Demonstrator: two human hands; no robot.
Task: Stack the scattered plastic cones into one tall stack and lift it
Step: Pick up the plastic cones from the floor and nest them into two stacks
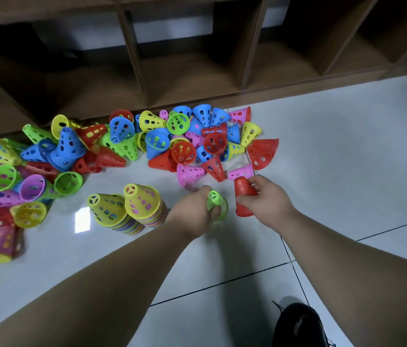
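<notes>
Plastic, thin-walled and perforated: scattered cones point(172, 139), heaped on the tiled floor point(347, 146) below a wooden shelf unit point(197, 71). Judged light, stiff and slick, and likely to nest; best taken round the wall near the narrow top.
Two part-built stacks point(144, 209), yellow-topped, stand close together left of the hands.
Left hand point(192, 211): fingers curled round a green cone point(218, 202).
Right hand point(268, 196): closed round a red cone point(243, 190), upright.

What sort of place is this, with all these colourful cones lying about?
Likely a playroom or a room at home, though that is a guess: a glossy white tiled floor, open wooden cubby shelves, and a heap of plastic cones beside them.
</notes>
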